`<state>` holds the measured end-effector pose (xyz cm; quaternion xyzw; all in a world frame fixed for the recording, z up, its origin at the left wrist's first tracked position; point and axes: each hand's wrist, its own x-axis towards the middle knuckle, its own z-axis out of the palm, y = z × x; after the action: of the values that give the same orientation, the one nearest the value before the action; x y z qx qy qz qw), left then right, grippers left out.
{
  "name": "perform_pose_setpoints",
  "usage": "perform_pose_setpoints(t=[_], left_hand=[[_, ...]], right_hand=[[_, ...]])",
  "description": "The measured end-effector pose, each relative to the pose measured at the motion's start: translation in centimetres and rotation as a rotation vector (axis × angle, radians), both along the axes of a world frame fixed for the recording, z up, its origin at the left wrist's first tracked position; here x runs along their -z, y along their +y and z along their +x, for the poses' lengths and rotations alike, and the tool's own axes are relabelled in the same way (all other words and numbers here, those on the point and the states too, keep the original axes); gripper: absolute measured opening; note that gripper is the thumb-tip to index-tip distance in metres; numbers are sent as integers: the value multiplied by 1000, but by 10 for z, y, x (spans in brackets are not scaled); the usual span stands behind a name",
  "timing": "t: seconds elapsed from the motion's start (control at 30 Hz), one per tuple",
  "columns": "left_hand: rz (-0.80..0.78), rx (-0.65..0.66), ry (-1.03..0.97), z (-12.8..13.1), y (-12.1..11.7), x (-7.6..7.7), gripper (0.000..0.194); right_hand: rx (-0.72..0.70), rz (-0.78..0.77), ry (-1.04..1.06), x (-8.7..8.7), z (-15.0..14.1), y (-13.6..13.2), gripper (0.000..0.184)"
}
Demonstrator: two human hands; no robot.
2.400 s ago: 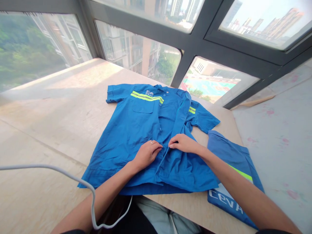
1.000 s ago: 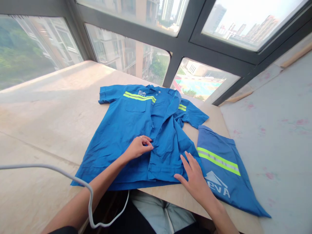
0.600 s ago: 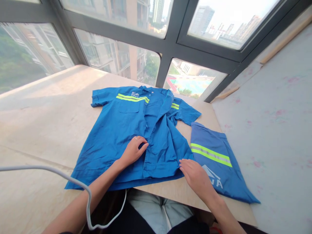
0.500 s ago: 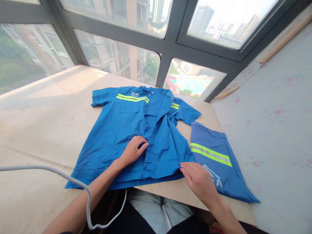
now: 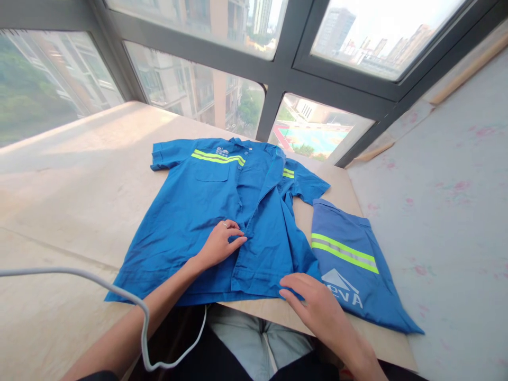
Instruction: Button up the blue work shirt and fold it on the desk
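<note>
A blue short-sleeved work shirt (image 5: 178,211) with yellow-green reflective stripes lies face up, its front partly undone. My left hand (image 5: 223,242) rests on the lower front, thumb and forefinger pinched at the edge of the button strip. At the bottom hem on the right is my right hand (image 5: 313,301), thumb and fingers apart, with no cloth visibly gripped. Beside it lies a folded blue garment (image 5: 343,217) with a reflective stripe and white lettering, partly behind that hand.
Both garments lie on a pale wooden tabletop (image 5: 71,196). A white cable (image 5: 99,283) crosses in front of my left forearm and hangs below the table edge. Grey-framed windows (image 5: 286,58) stand behind, with a flower-patterned wall (image 5: 444,211) on the right.
My right hand has let go of the shirt's hem corner and shifted slightly left, its fingers parting. My left hand has moved slightly right along the button strip.
</note>
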<state>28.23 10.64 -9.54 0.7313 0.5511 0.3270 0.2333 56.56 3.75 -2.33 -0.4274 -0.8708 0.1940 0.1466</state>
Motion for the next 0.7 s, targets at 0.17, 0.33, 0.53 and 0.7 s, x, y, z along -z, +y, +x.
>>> perform_pose_setpoints(t=[0.17, 0.33, 0.53, 0.7], left_hand=[[-53, -82, 66, 9, -9, -15, 24], [-236, -47, 67, 18, -15, -29, 25], [-371, -56, -15, 20, -12, -32, 23], [-492, -49, -91, 16, -6, -29, 25]], right_hand=[[14, -131, 301, -7, -49, 33, 16], [142, -209, 446, 19, -90, 90, 36], [210, -265, 344, 49, -102, 123, 55], [194, -367, 505, 65, -91, 122, 51]])
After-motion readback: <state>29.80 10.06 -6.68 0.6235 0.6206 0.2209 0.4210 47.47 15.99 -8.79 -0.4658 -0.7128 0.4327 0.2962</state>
